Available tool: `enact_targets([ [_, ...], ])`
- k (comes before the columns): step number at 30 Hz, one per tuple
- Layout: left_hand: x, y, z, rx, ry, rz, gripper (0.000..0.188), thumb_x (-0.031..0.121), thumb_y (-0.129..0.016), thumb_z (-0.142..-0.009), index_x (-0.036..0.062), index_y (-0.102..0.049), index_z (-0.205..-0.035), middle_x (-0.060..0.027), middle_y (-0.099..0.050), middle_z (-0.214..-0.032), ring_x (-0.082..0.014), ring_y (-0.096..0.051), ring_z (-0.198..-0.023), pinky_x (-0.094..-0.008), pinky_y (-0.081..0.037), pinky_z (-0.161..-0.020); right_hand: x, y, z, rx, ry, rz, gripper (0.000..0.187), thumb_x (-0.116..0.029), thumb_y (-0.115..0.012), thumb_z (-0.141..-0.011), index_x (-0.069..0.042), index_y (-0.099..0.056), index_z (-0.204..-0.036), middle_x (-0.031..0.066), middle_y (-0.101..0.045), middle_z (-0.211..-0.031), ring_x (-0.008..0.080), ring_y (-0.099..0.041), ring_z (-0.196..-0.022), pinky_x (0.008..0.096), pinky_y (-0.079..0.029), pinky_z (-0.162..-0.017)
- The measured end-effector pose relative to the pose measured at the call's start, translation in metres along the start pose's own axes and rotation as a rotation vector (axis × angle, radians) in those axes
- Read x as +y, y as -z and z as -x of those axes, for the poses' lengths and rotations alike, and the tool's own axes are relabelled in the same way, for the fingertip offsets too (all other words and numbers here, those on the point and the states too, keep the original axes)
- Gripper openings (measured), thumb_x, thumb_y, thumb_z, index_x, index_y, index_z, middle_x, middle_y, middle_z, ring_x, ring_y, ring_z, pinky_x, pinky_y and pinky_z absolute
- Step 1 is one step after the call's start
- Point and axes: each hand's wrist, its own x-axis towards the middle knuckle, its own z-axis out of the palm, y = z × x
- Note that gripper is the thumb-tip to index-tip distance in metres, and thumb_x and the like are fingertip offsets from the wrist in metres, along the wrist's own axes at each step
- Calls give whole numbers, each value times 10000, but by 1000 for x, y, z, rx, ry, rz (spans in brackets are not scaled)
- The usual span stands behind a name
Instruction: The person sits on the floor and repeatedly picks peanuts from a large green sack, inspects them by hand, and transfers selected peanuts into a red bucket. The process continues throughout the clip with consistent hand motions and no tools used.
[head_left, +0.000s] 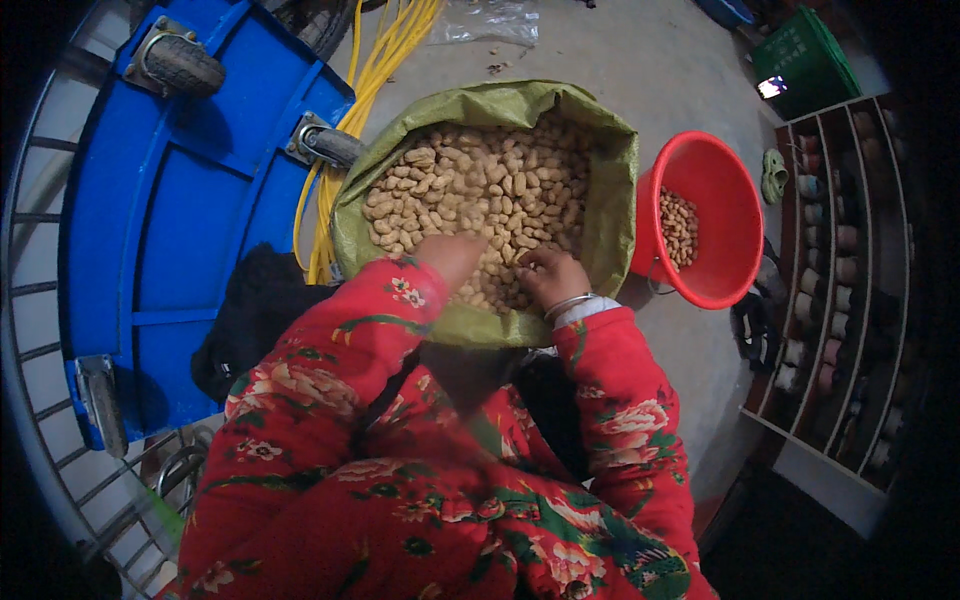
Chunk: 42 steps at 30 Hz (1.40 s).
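A green woven sack [612,190] stands open before me, full of peanuts in their shells [480,185]. My left hand [452,256] rests on the near part of the peanut heap, its fingers mostly hidden. My right hand [552,275], with a bangle at the wrist, is closed on a peanut pod at the sack's near edge. Both arms wear red flowered sleeves. A red plastic bucket [722,215] tilts to the right of the sack, with shelled peanuts [679,226] inside.
A blue metal cart [170,220] with castor wheels lies on its side at left, next to yellow cables [365,75]. A dark cloth [255,310] lies by my left arm. A wooden rack [850,260] of jars stands at right, a green crate [805,60] beyond.
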Motion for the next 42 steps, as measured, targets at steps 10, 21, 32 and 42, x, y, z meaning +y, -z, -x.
enact_targets([
  [10,-3,65,8,166,437,1753,133,171,-489,-734,80,-463,-828,-16,-480,-630,-104,-478,-516,-196,-339,-346,-31,-24,0,-147,112,789,239,-268,-460,-735,-99,-549,-877,147,-576,-826,302,-551,-788,398,-440,-681],
  [21,-10,27,29,37,89,162,196,165,-513,-693,118,-543,-881,-120,-507,-762,-275,-546,-680,-366,-450,-587,-8,-24,-16,-139,62,-217,191,-167,-539,-690,-45,-510,-834,122,-559,-715,248,-548,-564,315,-422,-435],
  [32,-1,18,33,-133,58,42,291,122,-497,-655,122,-535,-944,-131,-515,-825,-302,-528,-770,-397,-436,-643,-4,6,1,-359,44,-1247,254,-202,-470,-730,-86,-423,-951,123,-530,-809,163,-473,-488,231,-333,-320],
  [42,23,27,37,-104,28,57,218,126,-502,-644,99,-556,-854,-105,-502,-767,-287,-542,-690,-402,-429,-561,-5,2,-2,-197,-55,-1248,159,-114,-508,-727,-93,-471,-880,63,-523,-705,151,-484,-492,228,-348,-332],
])
